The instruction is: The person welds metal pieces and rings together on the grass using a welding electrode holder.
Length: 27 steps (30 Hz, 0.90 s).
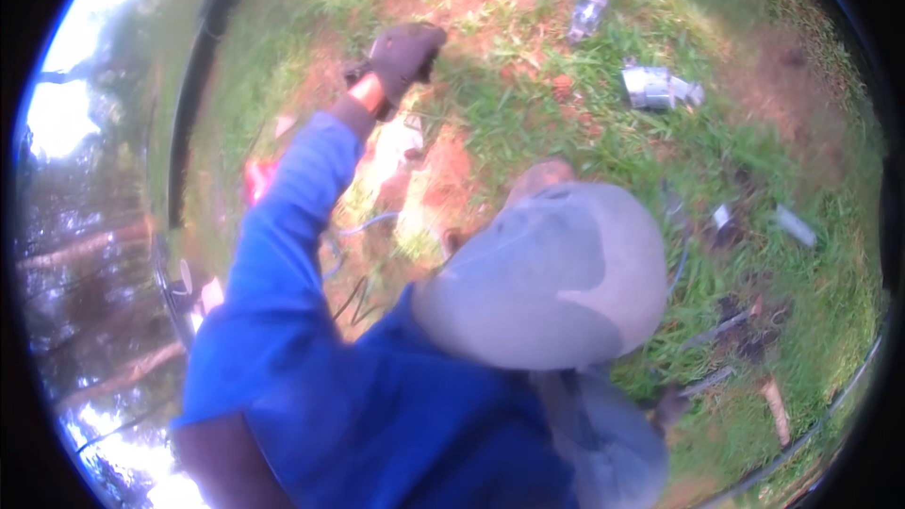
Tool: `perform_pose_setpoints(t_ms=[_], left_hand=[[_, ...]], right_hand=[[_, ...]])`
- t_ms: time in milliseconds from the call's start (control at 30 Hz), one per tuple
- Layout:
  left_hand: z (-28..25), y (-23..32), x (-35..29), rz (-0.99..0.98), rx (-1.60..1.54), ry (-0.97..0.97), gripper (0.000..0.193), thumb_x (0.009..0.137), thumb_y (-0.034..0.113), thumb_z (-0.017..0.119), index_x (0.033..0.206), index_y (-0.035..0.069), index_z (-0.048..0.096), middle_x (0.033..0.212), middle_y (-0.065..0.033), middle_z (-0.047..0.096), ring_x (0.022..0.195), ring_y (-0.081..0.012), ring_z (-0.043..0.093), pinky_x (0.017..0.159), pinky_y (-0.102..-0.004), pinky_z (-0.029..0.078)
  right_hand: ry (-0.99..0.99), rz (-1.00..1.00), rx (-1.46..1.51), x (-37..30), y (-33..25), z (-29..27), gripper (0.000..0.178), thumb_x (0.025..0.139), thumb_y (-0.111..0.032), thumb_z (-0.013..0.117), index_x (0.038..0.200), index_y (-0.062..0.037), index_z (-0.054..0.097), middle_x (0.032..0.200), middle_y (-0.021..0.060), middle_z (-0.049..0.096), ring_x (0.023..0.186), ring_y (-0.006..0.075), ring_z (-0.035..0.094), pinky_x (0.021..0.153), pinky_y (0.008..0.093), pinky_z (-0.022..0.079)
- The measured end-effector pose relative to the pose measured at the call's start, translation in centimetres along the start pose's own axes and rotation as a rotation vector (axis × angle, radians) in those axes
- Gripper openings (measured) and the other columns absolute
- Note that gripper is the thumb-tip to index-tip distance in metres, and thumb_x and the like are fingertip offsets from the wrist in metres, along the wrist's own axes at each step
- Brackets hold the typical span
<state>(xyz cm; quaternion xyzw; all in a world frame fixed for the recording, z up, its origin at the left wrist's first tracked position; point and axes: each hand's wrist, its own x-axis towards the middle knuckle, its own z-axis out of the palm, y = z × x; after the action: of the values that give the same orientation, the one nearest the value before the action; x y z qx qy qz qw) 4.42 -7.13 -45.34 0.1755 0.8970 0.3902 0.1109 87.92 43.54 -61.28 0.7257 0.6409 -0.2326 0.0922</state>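
Observation:
Neither my left hand nor my right hand shows in the head view. Close in front, another person in a blue long-sleeved top (405,415) and a grey cap (547,273) fills the middle and lower part. That person's arm stretches up and to the left, ending in a dark glove (403,55) over grass and reddish soil. The gloved fingers are blurred, and I cannot make out anything held in them. Below the glove lies a pale object (401,137) in bright light, too smeared to name. A thin blue cable or hose (372,221) curves near it.
On the grass at the upper right lie a silvery metal piece (655,88) and a clear crumpled item (587,16). Grey rods (721,328) and a stick (775,410) are lower right. A thick dark pipe (193,94) bends along the left; something red (259,179) sits beside the sleeve.

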Motion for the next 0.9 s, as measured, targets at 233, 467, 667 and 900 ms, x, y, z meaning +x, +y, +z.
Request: perform_pose_setpoints(t_ms=[233,467,667,900], left_hand=[[-22.5,2.6,-20.5,-0.471,0.019,0.466,0.028,0.104,0.032,0.077,0.092,0.007,0.07,0.068,-0.0003,0.057,0.055,-0.0131,0.055,0.052,-0.0334,0.047],[-28.1,-22.3,-41.4,-0.599,0.576,0.548,0.025,0.102,0.029,0.073,0.087,0.009,0.07,0.069,-0.0035,0.062,0.057,-0.0178,0.061,0.053,-0.0372,0.049],[-15.8,-27.6,-52.6,-1.242,-0.001,0.487,0.025,0.104,0.033,0.072,0.118,0.012,0.076,0.091,-0.0067,0.072,0.074,-0.025,0.073,0.063,-0.049,0.058],[-10.2,-30.1,-48.0,-1.281,-0.562,0.822,0.06,0.097,0.035,0.087,0.148,0.012,0.064,0.132,-0.0079,0.072,0.106,-0.022,0.071,0.081,-0.0419,0.059]], right_hand=[[-0.322,-0.225,-0.182,6.6,-6.5,-12.0,0.069,0.101,-0.06,0.074,0.13,0.0029,0.08,0.118,0.0155,0.082,0.104,0.0306,0.073,0.094,0.0486,0.055],[0.185,-0.76,-0.106,12.9,-21.4,-22.5,0.037,0.11,-0.029,0.072,0.122,0.0049,0.075,0.11,0.0158,0.082,0.097,0.025,0.074,0.085,0.0424,0.057],[-0.268,-1.032,-0.096,-5.6,-40.2,-13.3,0.027,0.107,-0.023,0.075,0.115,0.0026,0.074,0.1,0.0127,0.074,0.093,0.0229,0.067,0.084,0.0397,0.054],[-0.157,-1.591,-0.262,-19.5,-39.0,-6.7,0.034,0.101,-0.014,0.073,0.131,0.0028,0.073,0.122,0.024,0.079,0.12,0.0382,0.076,0.101,0.0459,0.057]])
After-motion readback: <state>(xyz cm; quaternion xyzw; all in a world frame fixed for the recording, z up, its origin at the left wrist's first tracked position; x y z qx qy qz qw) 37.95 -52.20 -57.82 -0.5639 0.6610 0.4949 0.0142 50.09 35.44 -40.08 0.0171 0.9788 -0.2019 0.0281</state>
